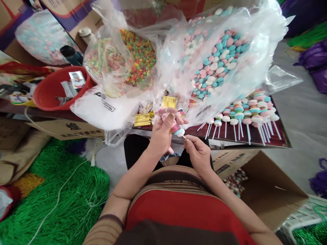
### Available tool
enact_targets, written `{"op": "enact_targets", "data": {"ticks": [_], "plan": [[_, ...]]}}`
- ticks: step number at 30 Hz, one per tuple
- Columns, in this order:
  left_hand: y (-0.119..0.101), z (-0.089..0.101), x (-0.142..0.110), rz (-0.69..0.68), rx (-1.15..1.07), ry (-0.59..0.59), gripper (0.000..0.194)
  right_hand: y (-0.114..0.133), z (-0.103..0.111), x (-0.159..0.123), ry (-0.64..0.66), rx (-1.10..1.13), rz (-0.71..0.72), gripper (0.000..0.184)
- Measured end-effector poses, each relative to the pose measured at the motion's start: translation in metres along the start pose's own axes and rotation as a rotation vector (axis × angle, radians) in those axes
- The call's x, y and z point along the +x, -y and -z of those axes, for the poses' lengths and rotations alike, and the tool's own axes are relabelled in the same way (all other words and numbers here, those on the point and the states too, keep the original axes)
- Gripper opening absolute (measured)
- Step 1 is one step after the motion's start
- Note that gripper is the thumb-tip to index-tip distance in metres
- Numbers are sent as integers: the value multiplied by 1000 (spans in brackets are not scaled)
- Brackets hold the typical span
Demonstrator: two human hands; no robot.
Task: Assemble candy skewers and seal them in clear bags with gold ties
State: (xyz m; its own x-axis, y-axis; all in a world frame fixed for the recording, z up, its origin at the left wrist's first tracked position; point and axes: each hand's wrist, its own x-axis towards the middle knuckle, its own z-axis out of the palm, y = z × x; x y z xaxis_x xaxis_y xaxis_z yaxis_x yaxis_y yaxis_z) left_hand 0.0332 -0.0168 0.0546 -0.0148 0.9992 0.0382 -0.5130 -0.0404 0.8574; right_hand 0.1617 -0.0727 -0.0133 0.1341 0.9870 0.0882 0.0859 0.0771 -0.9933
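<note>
My left hand [163, 131] is closed around a candy skewer [176, 128] of pink, white and blue discs, near the table's front edge. My right hand [198, 153] pinches the white stick end of that skewer, just below and to the right. Behind the hands stands a large clear bag of pink, white and blue candy discs [217, 58]. A row of finished candy skewers [245, 115] lies on the dark table [281, 141] to the right.
A clear bag of small multicoloured ring candies [138, 58] and a red bowl [51, 93] sit at the left. Gold twist ties [143, 119] lie by a white bag [102, 109]. An open cardboard box [268, 190] is at my right; green netting [58, 194] at my left.
</note>
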Motion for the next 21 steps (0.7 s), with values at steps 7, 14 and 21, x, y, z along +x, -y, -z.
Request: {"op": "enact_targets", "data": {"ticks": [7,14,21], "plan": [[25,0,-10,-21,21,-10,38,10,3,3,172,-9,-12,31],[26,13,-18,288,158,200,45,22,-1,8,185,111,-119,42],[-11,22,12,109,-44,137,81,8,-8,3,251,245,-200,40]]}}
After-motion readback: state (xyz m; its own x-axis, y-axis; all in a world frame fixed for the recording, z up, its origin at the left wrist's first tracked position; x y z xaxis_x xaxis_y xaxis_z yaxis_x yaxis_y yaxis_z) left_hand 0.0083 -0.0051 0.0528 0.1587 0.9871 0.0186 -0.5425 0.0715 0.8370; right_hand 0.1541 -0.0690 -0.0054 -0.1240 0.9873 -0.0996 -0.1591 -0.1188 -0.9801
